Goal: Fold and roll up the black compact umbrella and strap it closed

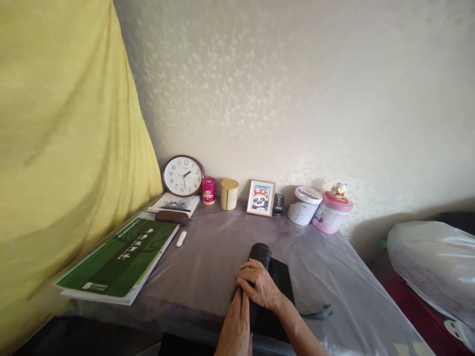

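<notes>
A piece of black cloth [282, 282] lies near the front of the table, its left part gathered into a thick roll [261, 253] and its right part flat. My right hand [260, 287] is closed over the roll from above, fingers bent across it. Against the near left side of the roll, my left hand [235, 319] presses with its fingers held together, their tips meeting my right fingers. Part of the roll is hidden under both hands. A dark strap [319, 312] trails out to the right from the cloth.
On the left lie a green book [126, 257], a brown glasses case [171, 217] and a small white stick-like object [181, 239]. Along the wall stand a clock [183, 175], a pink can [209, 191], a yellow-lidded can [229, 194], a panda picture frame [261, 198] and two tubs [304, 207].
</notes>
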Demonstrator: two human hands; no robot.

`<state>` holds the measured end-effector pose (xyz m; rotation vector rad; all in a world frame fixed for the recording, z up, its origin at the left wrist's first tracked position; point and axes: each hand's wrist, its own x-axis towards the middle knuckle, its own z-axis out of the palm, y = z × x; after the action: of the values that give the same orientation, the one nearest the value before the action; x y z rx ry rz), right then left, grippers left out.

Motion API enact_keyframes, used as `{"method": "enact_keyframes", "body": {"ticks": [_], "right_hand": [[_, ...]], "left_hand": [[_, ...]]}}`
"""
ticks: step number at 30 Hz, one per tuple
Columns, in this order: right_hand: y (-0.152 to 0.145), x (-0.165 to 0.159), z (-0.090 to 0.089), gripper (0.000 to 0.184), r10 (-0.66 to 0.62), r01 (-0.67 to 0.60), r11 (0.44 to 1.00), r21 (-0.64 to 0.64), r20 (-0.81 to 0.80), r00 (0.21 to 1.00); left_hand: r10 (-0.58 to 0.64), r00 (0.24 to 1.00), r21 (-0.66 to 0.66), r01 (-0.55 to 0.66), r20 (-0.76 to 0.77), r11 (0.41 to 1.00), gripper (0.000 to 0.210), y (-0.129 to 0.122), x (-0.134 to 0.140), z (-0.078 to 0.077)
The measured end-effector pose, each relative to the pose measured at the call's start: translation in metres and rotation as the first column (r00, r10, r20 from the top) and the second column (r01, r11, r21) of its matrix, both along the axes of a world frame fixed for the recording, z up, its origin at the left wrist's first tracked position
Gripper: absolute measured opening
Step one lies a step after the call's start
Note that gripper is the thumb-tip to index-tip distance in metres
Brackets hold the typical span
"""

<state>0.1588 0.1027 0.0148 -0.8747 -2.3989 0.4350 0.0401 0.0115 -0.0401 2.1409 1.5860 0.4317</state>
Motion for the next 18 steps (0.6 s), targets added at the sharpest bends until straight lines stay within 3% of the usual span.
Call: {"method": "enact_keyframes", "body": {"ticks": [7,14,16,18], "right_hand": [[0.034,0.016,-0.008,0.029,-0.143,0.140,0.989,0.045,0.071,0.987],[0.076,0.023,-0.015,0.036,-0.303,0.293,0.952,0.091,0.138,0.943],[0.082,0.032,-0.018,0.034,-0.435,0.422,0.898,0.124,0.108,0.894],[0.083,0.046,-0.022,0.034,-0.617,0.604,0.783,0.151,0.060,0.785]], "left_hand": [[0.050,0.999,-0.156,-0.052,-0.017,0.986,0.082,0.001,0.001,0.018],[0.081,0.997,-0.217,-0.077,0.008,0.973,0.085,-0.001,0.002,0.031],[0.105,0.994,-0.226,-0.099,0.012,0.969,0.085,0.000,0.005,0.036],[0.127,0.992,-0.247,-0.123,-0.003,0.961,0.085,0.001,0.006,0.039]]}}
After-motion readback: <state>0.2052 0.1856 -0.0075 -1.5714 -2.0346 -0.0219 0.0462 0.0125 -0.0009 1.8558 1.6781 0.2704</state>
